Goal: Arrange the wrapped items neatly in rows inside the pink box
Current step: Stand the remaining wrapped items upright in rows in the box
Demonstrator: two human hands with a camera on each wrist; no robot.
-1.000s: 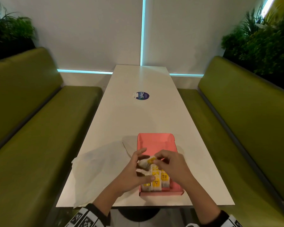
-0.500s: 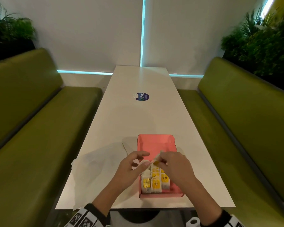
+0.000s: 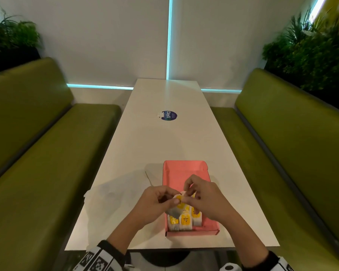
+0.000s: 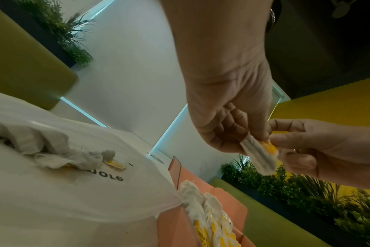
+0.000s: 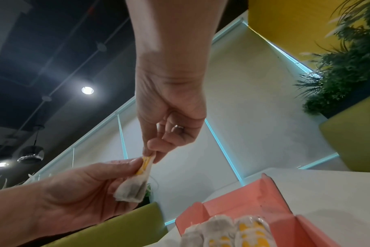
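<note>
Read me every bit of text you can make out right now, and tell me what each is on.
"ClayG": round dark blue sticker on the white table; smaller print under it is too small to read.
"9LOU" or similar, upside down and partly hidden: white plastic bag.
Black marks on the yellow tags of the wrapped items in the pink box: too blurred to read.

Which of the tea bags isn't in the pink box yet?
The tea bag pinched between the left hand and right hand, held above the box; the others lie inside in rows.

Matt pink cardboard box (image 3: 186,169), gauzy paper wrapped items (image 3: 185,222), smooth glossy white table (image 3: 164,145), green leatherette benches (image 3: 47,153).
</note>
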